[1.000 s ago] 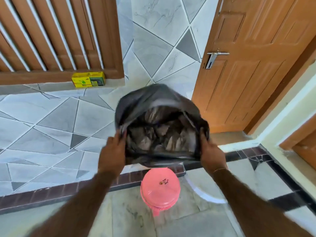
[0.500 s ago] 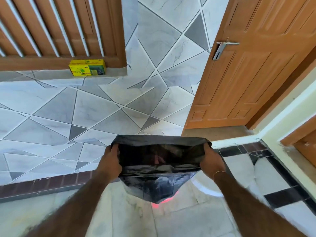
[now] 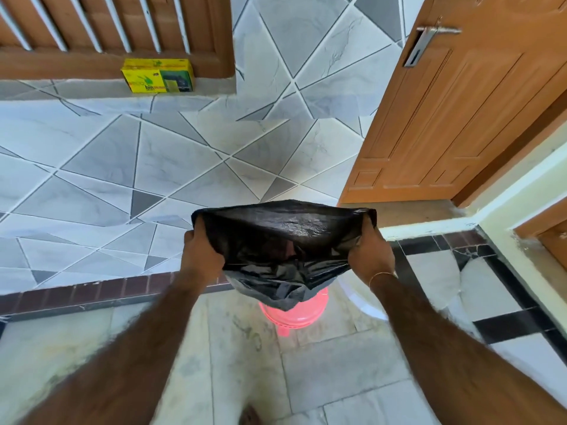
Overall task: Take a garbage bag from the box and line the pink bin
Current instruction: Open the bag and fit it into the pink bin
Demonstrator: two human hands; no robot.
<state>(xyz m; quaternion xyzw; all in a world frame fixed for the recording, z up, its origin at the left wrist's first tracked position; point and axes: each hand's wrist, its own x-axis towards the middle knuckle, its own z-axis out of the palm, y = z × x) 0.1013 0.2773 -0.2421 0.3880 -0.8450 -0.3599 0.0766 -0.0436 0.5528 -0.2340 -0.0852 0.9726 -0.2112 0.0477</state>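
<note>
A black garbage bag (image 3: pixel 282 250) is stretched open between my two hands, its mouth facing me. My left hand (image 3: pixel 201 256) grips its left rim and my right hand (image 3: pixel 369 256) grips its right rim. The bag's bottom hangs over the pink bin (image 3: pixel 294 315), which stands on the floor below; only the bin's near rim and a small tab show, the rest is hidden by the bag. The yellow bag box (image 3: pixel 158 75) sits on the ledge under the wooden window frame, far back left.
A brown wooden door (image 3: pixel 454 118) with a metal handle (image 3: pixel 429 38) stands ajar at the right. A tiled wall rises ahead, with a dark brick border (image 3: pixel 92 292) at its foot. A cream raised step (image 3: pixel 460 225) runs along the right. My foot shows at the bottom edge.
The bag has come down from chest height, where it billowed open above the bin, and now hangs low with its bottom covering the bin. Both hands kept their grip.
</note>
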